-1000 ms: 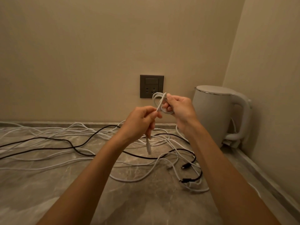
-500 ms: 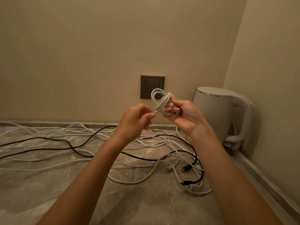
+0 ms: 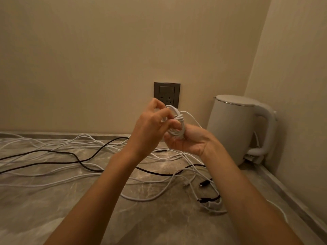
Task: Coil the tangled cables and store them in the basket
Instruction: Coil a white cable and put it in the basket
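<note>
A small white cable coil [image 3: 177,121] is held up in front of the wall socket. My right hand [image 3: 188,140] grips the coil from below, palm up. My left hand [image 3: 152,124] pinches the cable's loose end against the coil's left side. A loop of white cable arcs from the coil toward the right. On the marble counter below lie tangled white cables [image 3: 74,175] and a black cable [image 3: 76,156], with black plugs [image 3: 205,199] at the right. No basket is in view.
A white electric kettle [image 3: 237,128] stands at the back right corner on the marble counter [image 3: 35,218]. A dark wall socket [image 3: 167,94] is on the back wall. A side wall closes the right.
My left hand has risen and moved right, bringing the loose end up onto the coil. The dangling plug below my left hand is gone from view. My right hand has turned palm up.
</note>
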The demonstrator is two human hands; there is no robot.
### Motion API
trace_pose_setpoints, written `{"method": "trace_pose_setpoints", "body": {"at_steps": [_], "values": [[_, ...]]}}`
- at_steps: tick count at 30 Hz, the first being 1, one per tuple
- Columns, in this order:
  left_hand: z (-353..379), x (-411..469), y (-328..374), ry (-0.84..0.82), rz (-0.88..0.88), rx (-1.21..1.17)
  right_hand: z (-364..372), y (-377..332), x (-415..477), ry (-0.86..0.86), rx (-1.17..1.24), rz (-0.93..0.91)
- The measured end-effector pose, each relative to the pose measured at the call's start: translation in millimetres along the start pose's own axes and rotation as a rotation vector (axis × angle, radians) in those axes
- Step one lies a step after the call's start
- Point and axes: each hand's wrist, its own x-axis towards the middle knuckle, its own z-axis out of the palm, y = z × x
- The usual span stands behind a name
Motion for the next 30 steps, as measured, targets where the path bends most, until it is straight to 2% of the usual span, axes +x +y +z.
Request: {"method": "trace_pose_setpoints", "body": {"at_steps": [2, 7, 10, 13, 17, 20, 23, 27, 30], "values": [[-2.3, 1.9, 0.0, -0.015, -0.040, 0.024, 1.9, 1.8, 0.8, 0.017, -0.066, -0.025], [-11.2, 4.4, -5.9, -0.001, -0.147, 0.036, 1.4, 2.8, 0.9, -0.053, 0.013, -0.056], [-11.3, 4.1, -6.3, -0.041, -0.187, 0.033, 3.4, 5.8, 1.8, -0.128, -0.144, -0.077], [-11.9, 4.6, -5.8, -0.078, -0.233, -0.012, 3.7, 9.7, 6.9, -0.079, -0.220, -0.120], [-15.8, 4.4, -7.8, -0.169, -0.313, -0.212, 0.3, 8.2, 9.9, -0.021, -0.138, -0.160], [-20.7, 5.1, -8.6, -0.230, -0.380, -0.276, -2.0, 5.3, 10.8, 0.039, -0.109, -0.207], [-24.2, 7.4, -5.7, -0.249, -0.397, -0.238, -2.4, 5.4, 12.5, 0.111, -0.121, -0.236], [-25.0, 8.1, -3.0, -0.366, -0.400, -0.211, -0.8, 5.6, 11.4, 0.137, -0.169, -0.256], [-26.9, 9.0, -2.5, -0.453, -0.363, -0.057, 2.2, 6.0, 9.6, 0.165, -0.243, -0.288]]}}
